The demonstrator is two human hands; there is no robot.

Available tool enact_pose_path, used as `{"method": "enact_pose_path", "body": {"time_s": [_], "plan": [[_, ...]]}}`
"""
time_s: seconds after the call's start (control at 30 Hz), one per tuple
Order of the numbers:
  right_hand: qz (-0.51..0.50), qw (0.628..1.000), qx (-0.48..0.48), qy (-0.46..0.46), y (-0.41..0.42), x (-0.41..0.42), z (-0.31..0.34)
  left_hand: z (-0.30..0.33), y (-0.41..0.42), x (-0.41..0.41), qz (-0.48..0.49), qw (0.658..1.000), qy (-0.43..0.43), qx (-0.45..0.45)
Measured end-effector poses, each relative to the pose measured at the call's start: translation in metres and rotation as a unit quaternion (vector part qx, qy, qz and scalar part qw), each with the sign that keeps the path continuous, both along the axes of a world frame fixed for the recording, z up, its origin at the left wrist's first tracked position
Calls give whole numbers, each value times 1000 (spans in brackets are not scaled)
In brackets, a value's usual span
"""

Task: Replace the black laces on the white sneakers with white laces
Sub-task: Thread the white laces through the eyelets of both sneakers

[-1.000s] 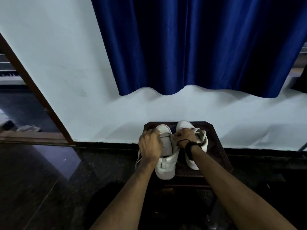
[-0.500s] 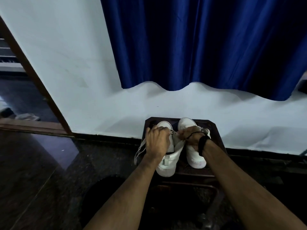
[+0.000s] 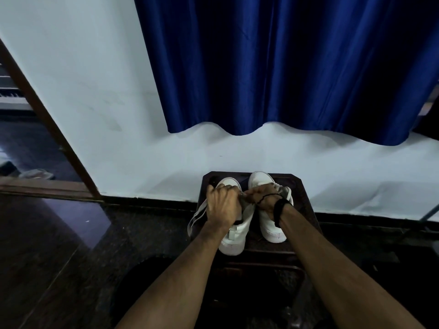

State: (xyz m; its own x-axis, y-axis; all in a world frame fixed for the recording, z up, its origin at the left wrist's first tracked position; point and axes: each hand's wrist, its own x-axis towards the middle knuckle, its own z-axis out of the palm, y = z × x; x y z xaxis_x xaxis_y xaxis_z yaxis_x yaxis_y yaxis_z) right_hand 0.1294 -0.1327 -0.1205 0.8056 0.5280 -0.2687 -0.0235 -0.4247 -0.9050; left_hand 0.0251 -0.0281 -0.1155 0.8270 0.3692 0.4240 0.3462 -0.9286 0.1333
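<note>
left sneaker on stool left half, long axis toe-to-wall, heel at near edge | left hand curled gripping its top | right hand pinching at its tongue, nearer right sneaker | white lace hangs over stool's left edge

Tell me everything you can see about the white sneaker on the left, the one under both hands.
The left sneaker is white, smooth like leather, standing on a dark wooden stool with its toe toward the wall and its heel, with a pull tab, toward the camera. The left hand grips its upper; the right hand pinches at the lace area. A white lace hangs off its left side. The right sneaker stands beside it.
</note>
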Motion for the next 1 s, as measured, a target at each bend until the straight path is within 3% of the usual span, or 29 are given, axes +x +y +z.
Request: {"method": "enact_pose_path", "body": {"time_s": [0.17,0.3,0.43,0.53,0.63,0.67,0.73,0.8,0.83,0.87,0.93,1.0], "plan": [[-54,996,-3,67,1,-4,14,0,1,-1,-9,1000,2,8],[14,983,-177,-53,2,-12,20,0,3,-5,-12,1000,3,7],[-14,965,-242,-98,12,-13,16,1,3,-8,-23,1000,-3,14],[-75,939,-262,-210,12,-33,30,-3,4,-5,-36,998,-10,50],[-145,944,-169,-243,10,-40,37,-5,8,-1,-33,998,-21,55],[-184,952,-119,-214,9,-39,39,-6,9,0,-30,998,-24,52],[-267,957,37,-103,6,-33,45,-8,8,0,-29,998,-31,44],[-296,915,268,57,2,-28,55,-8,7,-1,-24,998,-40,45],[-289,905,303,66,-3,-25,60,-7,7,-1,-16,998,-41,50],[-273,919,283,24,-9,-20,67,-7,6,-1,-4,998,-39,56],[-154,965,48,-206,-22,-9,81,-7,7,0,23,998,-24,60],[35,898,-220,-379,-34,-2,91,-8,7,1,44,997,-1,61]]}}
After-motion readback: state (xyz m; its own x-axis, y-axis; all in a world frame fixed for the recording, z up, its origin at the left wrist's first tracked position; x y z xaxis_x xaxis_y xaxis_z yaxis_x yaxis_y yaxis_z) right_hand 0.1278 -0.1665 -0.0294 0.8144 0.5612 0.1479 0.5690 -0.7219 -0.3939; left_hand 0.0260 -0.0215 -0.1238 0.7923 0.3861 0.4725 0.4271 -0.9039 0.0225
